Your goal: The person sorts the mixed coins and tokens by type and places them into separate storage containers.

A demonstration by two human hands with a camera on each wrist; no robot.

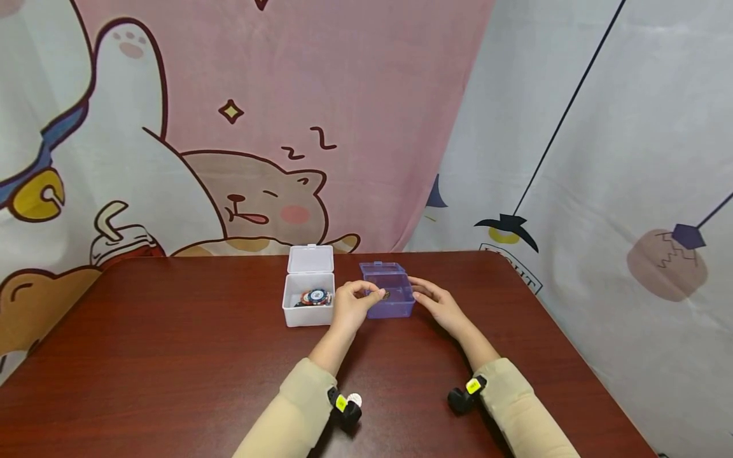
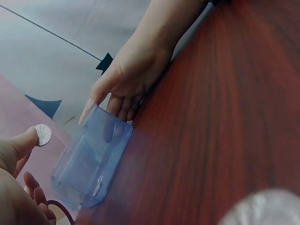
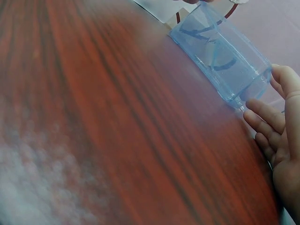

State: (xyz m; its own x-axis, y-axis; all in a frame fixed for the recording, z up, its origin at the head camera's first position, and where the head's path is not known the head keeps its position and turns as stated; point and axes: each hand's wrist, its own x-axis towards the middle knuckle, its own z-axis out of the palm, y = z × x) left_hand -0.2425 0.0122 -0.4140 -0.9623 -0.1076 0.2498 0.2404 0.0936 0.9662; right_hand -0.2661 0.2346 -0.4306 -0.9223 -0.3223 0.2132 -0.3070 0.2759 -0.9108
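My left hand (image 1: 350, 305) pinches a silvery coin (image 2: 43, 134) between thumb and finger, above the near left side of a see-through blue plastic box (image 1: 390, 310). The box stands on the table with its lid tipped back. My right hand (image 1: 441, 306) rests along the box's right side, its fingers loosely extended and touching the wall. In the left wrist view, the thumb of that right hand (image 2: 133, 70) lies at the rim. Something small and shiny shows inside the box near its bottom, too indistinct to name.
Left of the blue box stands an open white box (image 1: 309, 317) with several poker chips (image 1: 315, 297) in it. A pale round disc (image 1: 354, 399) shows beside the left wrist camera. Behind the brown table (image 1: 172, 356) hangs a printed cloth (image 1: 372, 127).
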